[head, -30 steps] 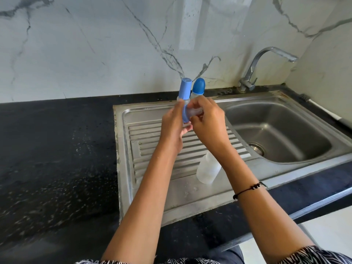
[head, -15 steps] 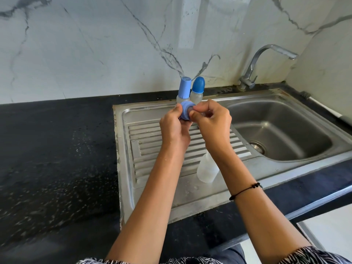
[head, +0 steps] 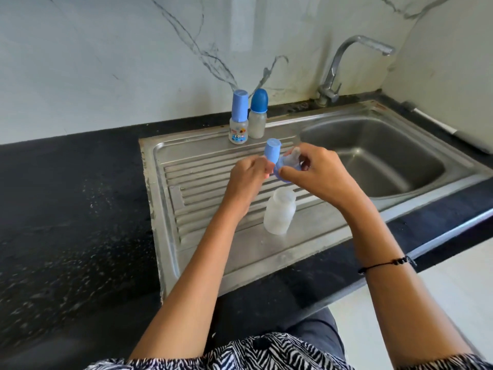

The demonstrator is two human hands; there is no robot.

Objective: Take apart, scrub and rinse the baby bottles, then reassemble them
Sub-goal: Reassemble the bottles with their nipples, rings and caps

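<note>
Head view: the left hand (head: pixel 246 177) grips a light-blue cap (head: pixel 272 150), fingers curled round its lower end. Just beside it, the right hand (head: pixel 317 173) pinches a blue collar ring (head: pixel 280 172) with a clear teat (head: pixel 293 156) seated in it. Below both hands an uncapped frosted bottle body (head: pixel 280 210) stands on the steel drainboard (head: pixel 202 188). Beyond the hands, two capped baby bottles (head: pixel 248 116) stand touching at the sink's back rim.
</note>
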